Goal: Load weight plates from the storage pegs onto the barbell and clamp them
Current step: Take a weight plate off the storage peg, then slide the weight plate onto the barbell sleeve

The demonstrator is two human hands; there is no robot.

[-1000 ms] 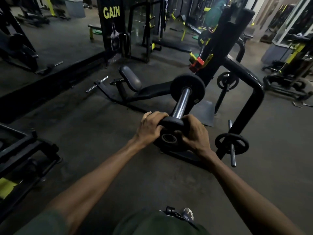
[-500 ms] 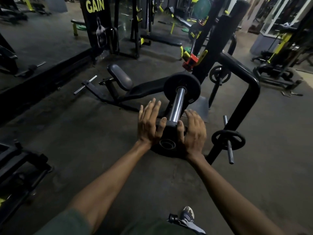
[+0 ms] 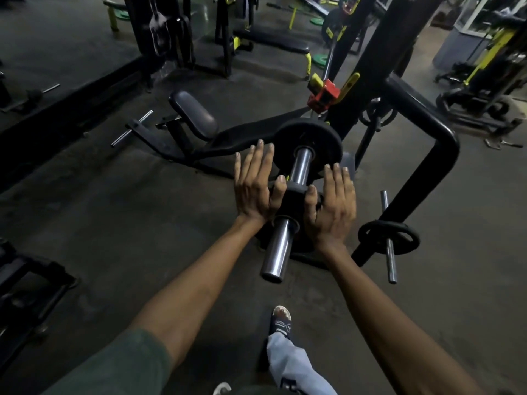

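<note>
We see both palms flat on the small black round weight plate (image 3: 296, 195), threaded on the shiny steel barbell sleeve (image 3: 281, 246) at centre frame. Left hand (image 3: 258, 189) at nine o'clock of the plate, fingers straight, thumb on its rim; right hand (image 3: 332, 206) at three o'clock, fingers straight, thumb pressing the rim. Neither curls round it. At twelve o'clock, the larger black round plate (image 3: 309, 143) sits further up the sleeve, apart. At three o'clock, a black ring-shaped plate (image 3: 389, 236) hangs on a steel storage peg (image 3: 390, 260).

Left hand (image 3: 256, 186) and right hand (image 3: 332, 206), fingers straight, press a small black plate (image 3: 293, 195), seemingly, along the barbell sleeve (image 3: 281, 246) toward a larger plate (image 3: 309, 143).
</note>
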